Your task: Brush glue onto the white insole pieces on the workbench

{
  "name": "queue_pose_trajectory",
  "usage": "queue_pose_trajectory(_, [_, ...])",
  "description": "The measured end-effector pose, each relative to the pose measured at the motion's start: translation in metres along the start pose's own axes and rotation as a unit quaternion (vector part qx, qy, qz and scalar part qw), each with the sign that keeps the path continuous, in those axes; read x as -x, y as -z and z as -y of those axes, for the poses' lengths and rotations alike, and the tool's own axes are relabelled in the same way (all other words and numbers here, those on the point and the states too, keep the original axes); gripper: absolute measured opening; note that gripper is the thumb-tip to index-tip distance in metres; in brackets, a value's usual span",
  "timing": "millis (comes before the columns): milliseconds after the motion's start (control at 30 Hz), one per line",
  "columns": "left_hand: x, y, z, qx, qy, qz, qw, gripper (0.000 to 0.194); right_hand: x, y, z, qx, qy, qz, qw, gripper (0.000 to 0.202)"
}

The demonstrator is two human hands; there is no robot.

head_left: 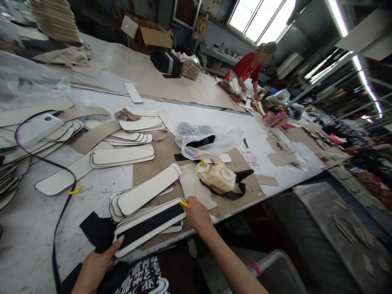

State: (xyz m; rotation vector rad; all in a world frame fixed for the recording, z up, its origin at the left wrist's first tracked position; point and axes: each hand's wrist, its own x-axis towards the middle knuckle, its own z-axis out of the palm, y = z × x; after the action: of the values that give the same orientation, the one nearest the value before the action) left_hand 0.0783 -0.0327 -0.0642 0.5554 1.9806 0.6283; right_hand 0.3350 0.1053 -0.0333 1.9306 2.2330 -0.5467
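Observation:
In front of me lies a stack of long white panels with rounded ends and dark edges. A black strip [150,226] runs lengthwise along the top panel [134,248]. My left hand [101,259] is closed at the near-left end, its thumb pressed on the strip and its other fingers mostly hidden. More black material [98,230] bunches up beside it. At the strip's far end, my right hand [198,214] pinches a small yellow tool [184,204], whose kind I cannot make out. Just behind is a second pile of white panels [148,190].
A stained, cream plastic container [219,177] stands right of the panels, with a clear plastic bag [211,141] behind it. A black cord [65,204] crosses the table at left, near a white device [38,130]. Farther back, a person in red [248,67] bends over materials.

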Motion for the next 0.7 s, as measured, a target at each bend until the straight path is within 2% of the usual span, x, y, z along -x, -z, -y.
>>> queue_pose_trajectory(67, [-0.004, 0.002, 0.002, 0.001, 0.006, 0.014, 1.0, 0.053, 0.004, 0.005, 0.01, 0.05, 0.014, -0.006, 0.999, 0.013])
queue_pose_trajectory(133, [-0.006, 0.002, 0.004, -0.022, -0.01, 0.0, 1.0, 0.047, 0.006, 0.002, 0.023, 0.065, 0.064, 0.007, 0.996, 0.012])
queue_pose_trajectory(267, [-0.012, 0.002, 0.007, -0.093, -0.022, -0.027, 0.995, 0.036, 0.001, -0.024, 0.053, 0.076, 0.171, 0.076, 0.979, 0.017])
queue_pose_trajectory(367, [-0.019, 0.002, 0.009, -0.138, -0.035, -0.033, 0.989, 0.027, -0.006, -0.039, 0.062, 0.081, 0.168, 0.104, 0.977, 0.021])
queue_pose_trajectory(433, [-0.023, 0.001, 0.013, -0.173, -0.085, -0.022, 0.981, 0.026, -0.01, -0.04, 0.057, 0.083, 0.149, 0.099, 0.98, 0.02])
queue_pose_trajectory(533, [-0.026, -0.003, 0.026, -0.239, -0.176, -0.021, 0.955, 0.042, -0.014, -0.033, 0.041, 0.086, 0.128, 0.083, 0.985, 0.021])
queue_pose_trajectory(633, [-0.028, -0.008, 0.038, -0.279, -0.216, -0.044, 0.934, 0.049, -0.016, -0.021, 0.024, 0.088, 0.1, 0.067, 0.989, 0.022])
queue_pose_trajectory(700, [-0.029, -0.009, 0.041, -0.279, -0.213, -0.027, 0.936, 0.05, -0.019, -0.012, 0.013, 0.091, 0.078, 0.057, 0.991, 0.021])
